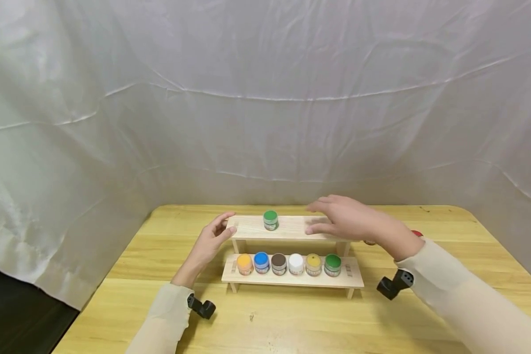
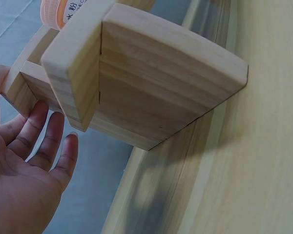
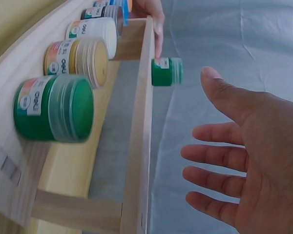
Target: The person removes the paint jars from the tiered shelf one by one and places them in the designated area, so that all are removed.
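Right hand (image 1: pixel 348 216): fingers spread, apart from and right of upper green jar (image 1: pixel 271 221); wooden rack (image 1: pixel 293 227): beneath jar. Left hand (image 1: pixel 210 240): grips rack's end.

The left hand (image 1: pixel 211 237) had its fingers curved and thumb set apart. The right hand (image 1: pixel 347 216) hung palm down, fingers extended and thumb spread.

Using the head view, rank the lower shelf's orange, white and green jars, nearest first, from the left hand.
1. Orange jar: left end of the row, closest to the left hand.
2. White jar: fourth from the left.
3. Green jar: right end.
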A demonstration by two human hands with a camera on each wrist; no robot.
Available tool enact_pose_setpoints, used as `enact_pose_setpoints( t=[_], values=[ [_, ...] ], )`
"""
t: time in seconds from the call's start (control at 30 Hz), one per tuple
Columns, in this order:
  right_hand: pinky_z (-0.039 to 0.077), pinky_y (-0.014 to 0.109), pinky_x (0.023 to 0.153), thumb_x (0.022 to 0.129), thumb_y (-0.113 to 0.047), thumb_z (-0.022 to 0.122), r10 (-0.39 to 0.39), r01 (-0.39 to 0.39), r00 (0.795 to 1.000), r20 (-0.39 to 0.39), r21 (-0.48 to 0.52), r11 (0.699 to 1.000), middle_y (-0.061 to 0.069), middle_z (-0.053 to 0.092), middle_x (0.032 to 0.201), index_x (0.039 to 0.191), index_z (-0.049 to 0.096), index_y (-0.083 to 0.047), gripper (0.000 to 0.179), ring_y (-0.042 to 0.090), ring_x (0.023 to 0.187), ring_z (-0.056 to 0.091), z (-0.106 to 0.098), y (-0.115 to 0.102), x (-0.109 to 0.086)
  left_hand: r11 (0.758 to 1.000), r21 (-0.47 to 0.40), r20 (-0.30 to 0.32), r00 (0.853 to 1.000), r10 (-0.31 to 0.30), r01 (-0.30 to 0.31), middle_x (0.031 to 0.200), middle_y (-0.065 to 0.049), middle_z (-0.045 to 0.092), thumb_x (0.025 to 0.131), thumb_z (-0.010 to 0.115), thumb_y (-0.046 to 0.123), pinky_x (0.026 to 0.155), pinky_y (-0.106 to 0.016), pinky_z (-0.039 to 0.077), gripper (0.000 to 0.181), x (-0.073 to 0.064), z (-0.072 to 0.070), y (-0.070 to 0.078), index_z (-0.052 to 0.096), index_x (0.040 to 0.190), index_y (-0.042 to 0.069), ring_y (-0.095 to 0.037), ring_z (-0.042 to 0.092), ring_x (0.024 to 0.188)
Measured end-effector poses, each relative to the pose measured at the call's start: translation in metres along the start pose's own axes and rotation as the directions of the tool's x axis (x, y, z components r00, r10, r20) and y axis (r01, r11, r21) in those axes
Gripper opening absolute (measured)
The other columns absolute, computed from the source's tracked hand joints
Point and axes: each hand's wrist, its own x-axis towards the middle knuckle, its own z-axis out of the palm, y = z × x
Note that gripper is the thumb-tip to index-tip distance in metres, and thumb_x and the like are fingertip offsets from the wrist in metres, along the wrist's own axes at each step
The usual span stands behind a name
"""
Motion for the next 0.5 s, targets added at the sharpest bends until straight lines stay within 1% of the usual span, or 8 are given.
enact_pose_setpoints(
  t=[0.1,0.2,0.33,0.5],
  values=[
    [0.033,0.053,0.106,0.091,-0.063,0.054,0.006,-0.006,1.000,0.027,0.009,1.000,0.013,0.053,0.139,0.140,0.053,-0.010,0.073,0.036,0.130,0.045,0.002,-0.006,0.007,1.000,0.002,-0.003,1.000,-0.002,0.002,0.098,-0.008,0.051,0.099,0.058,0.009,0.078,-0.034,0.044,0.047,0.000,0.000,0.000,0.044,0.143,0.000,-0.017,0.047,0.084],
    [0.032,0.054,0.107,0.090,-0.064,0.056,0.015,-0.015,0.999,0.050,0.011,1.000,0.014,0.051,0.141,0.143,0.050,-0.011,0.075,0.037,0.131,0.044,0.004,-0.011,0.015,1.000,-0.004,-0.006,1.000,0.000,0.000,0.099,-0.008,0.052,0.099,0.059,0.013,0.079,-0.031,0.043,0.048,0.000,0.001,-0.002,0.045,0.144,0.002,-0.016,0.048,0.085],
    [0.032,0.054,0.107,0.089,-0.064,0.055,0.002,-0.002,0.998,0.063,0.003,1.000,0.016,0.050,0.141,0.144,0.048,-0.009,0.078,0.038,0.131,0.043,0.007,-0.018,0.024,1.000,-0.011,-0.009,1.000,0.004,-0.004,0.101,-0.009,0.051,0.099,0.060,0.015,0.078,-0.029,0.043,0.049,0.000,0.001,-0.004,0.045,0.144,0.003,-0.018,0.048,0.087],
    [0.029,0.053,0.109,0.089,-0.066,0.052,-0.012,0.014,0.996,0.089,-0.018,1.000,0.017,0.046,0.144,0.148,0.042,-0.008,0.083,0.039,0.133,0.040,0.014,-0.025,0.035,1.000,-0.015,-0.006,1.000,-0.006,0.006,0.102,-0.008,0.051,0.099,0.060,0.015,0.081,-0.035,0.044,0.050,0.000,0.003,-0.005,0.044,0.145,0.003,-0.019,0.048,0.088]
  ],
)
